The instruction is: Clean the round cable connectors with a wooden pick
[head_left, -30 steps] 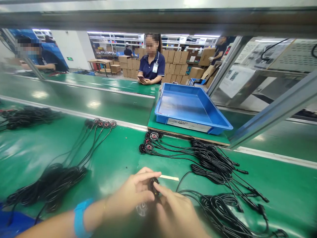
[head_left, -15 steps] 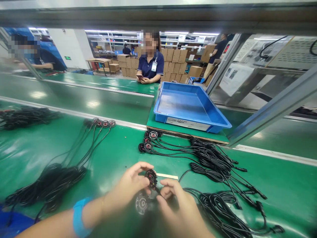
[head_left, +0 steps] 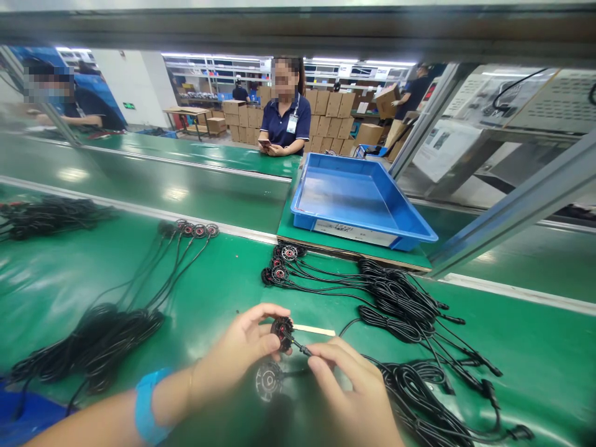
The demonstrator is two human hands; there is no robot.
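Your left hand (head_left: 242, 351) pinches a small round black part with red inside (head_left: 282, 327) between thumb and fingers, holding it up just above the green counter (head_left: 223, 292) near its front edge. Your right hand (head_left: 351, 388) is closed on the thin black lead (head_left: 302, 349) coming out of that part, fingertips touching it just to the right of the disc. A blue wristband (head_left: 148, 403) sits on your left wrist.

Directly under the held part, a second round piece (head_left: 269, 380) lies flat on the counter between your two hands. A pale flat stick (head_left: 313, 330) lies just beyond your fingers.

To your right, coiled black cables (head_left: 410, 310) spread from the middle of the counter toward the front right corner, crowding that side; their round ends (head_left: 282, 264) are bunched near the raised board carrying the blue tray (head_left: 358, 205). To your left, another cable bundle (head_left: 93, 344) lies near the front edge, its round ends (head_left: 195, 231) lined up at the counter's far edge. Between the two bundles, a strip of bare green runs from your hands toward the far edge.

Across the belt, a person in a dark blue shirt (head_left: 284, 121) stands with hands on the far side.
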